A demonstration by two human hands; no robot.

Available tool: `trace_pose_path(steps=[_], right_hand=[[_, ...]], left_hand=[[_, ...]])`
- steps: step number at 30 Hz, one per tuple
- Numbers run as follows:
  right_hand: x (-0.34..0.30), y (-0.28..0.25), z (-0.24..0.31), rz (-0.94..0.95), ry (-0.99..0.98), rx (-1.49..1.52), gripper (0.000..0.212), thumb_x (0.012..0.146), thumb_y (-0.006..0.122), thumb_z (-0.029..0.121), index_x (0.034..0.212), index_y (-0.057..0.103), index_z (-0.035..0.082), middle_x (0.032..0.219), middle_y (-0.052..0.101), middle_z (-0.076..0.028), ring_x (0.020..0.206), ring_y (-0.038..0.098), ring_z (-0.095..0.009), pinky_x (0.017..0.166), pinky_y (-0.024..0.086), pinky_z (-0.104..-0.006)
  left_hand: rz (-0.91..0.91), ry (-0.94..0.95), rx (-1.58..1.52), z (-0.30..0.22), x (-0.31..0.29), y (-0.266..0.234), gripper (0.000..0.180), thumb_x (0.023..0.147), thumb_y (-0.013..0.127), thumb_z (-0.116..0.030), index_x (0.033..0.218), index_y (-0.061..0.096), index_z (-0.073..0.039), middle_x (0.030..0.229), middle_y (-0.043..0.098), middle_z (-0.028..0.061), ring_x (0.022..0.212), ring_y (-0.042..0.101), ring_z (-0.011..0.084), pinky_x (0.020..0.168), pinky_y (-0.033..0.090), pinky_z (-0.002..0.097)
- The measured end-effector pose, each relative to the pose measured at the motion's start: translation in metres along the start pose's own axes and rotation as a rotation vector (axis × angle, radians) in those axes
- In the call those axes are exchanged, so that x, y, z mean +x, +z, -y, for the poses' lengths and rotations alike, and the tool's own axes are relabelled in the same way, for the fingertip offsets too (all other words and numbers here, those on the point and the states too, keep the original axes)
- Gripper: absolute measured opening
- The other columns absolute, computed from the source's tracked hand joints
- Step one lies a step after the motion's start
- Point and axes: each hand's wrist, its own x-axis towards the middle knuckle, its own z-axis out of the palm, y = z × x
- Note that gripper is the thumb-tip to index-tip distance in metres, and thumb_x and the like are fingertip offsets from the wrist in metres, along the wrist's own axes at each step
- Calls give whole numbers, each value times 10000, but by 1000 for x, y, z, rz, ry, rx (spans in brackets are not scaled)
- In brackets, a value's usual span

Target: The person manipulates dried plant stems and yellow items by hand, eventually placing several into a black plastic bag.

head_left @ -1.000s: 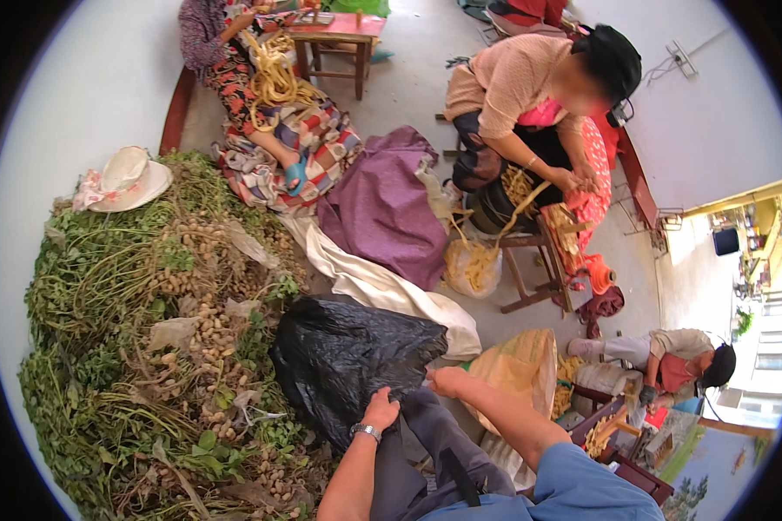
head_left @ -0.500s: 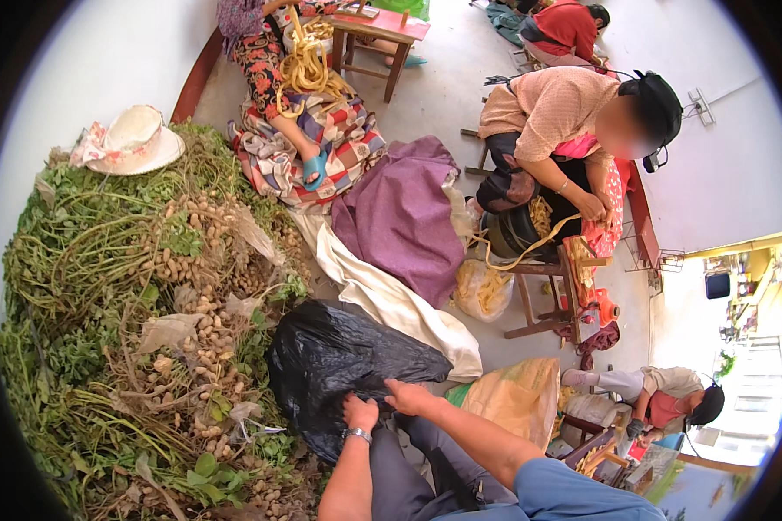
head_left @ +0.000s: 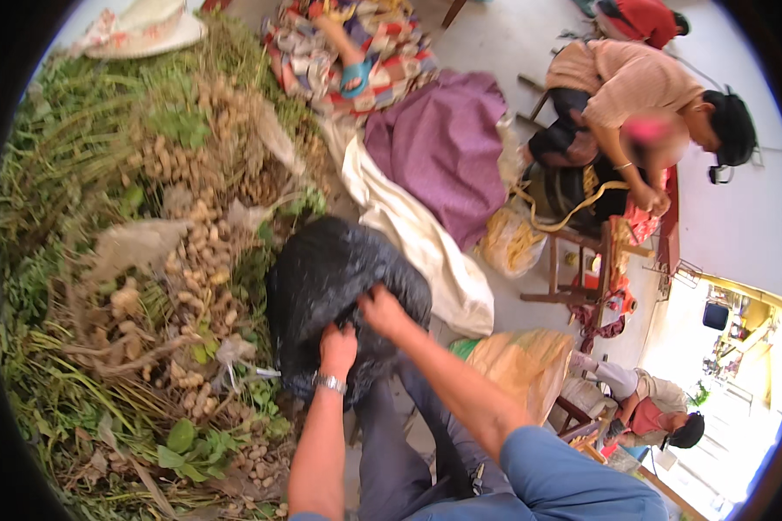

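Observation:
In front of my knees stands a large black plastic bag (head_left: 334, 260), puffed out and wrinkled; what is inside it cannot be seen. My left hand (head_left: 338, 345), below a metal watch, is closed on the bag's near side with its fingertips sunk in the dark plastic. Just to the right, my right hand (head_left: 381, 312) pinches another part of the same plastic. A dark gap shows between the two hands. Uprooted peanut plants (head_left: 191, 286) with their pods are heaped against the bag's left side.
A cream cloth (head_left: 408, 243) and a purple cloth (head_left: 447, 156) lie beyond the bag. At right are a woven sack (head_left: 521, 369), a wooden stool (head_left: 573, 269) and a clear bag of yellow strips (head_left: 508, 239). A co-worker (head_left: 634, 95) sits bent over; a white hat (head_left: 148, 30) rests on the heap.
The view has shifted, so the surroundings sit differently. My right hand, fingers stretched out before, has closed on the bag's plastic. The bag looks fuller and more upright.

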Motion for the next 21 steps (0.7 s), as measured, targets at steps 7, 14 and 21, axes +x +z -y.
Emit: trace_pose_path(steps=[7,14,21], right_hand=[[91,-39,25,-177,-190,103,402,867,560,211,1134,576,-89,1070,627,-340,1074,593,-471,929,470,-461],[95,-26,-18,206,-29,313,522,948,624,309,1334,510,-23,1296,597,-137,1098,597,-225,943,473,-342],[86,26,-19,475,-115,-331,442,910,594,274,1284,596,38,1318,563,-254,1202,560,-370,1019,440,-414]], left_hand=[[-165,117,275,77,86,3,594,941,533,-419,1387,506,-27,1451,468,222,1375,385,393,1158,291,412],[24,115,-509,77,142,0,448,980,537,-214,1383,500,-22,1430,517,131,1286,511,260,1092,369,355],[205,376,185,132,160,35,447,895,589,-273,1282,578,-50,1328,593,146,1253,536,290,1025,413,365]])
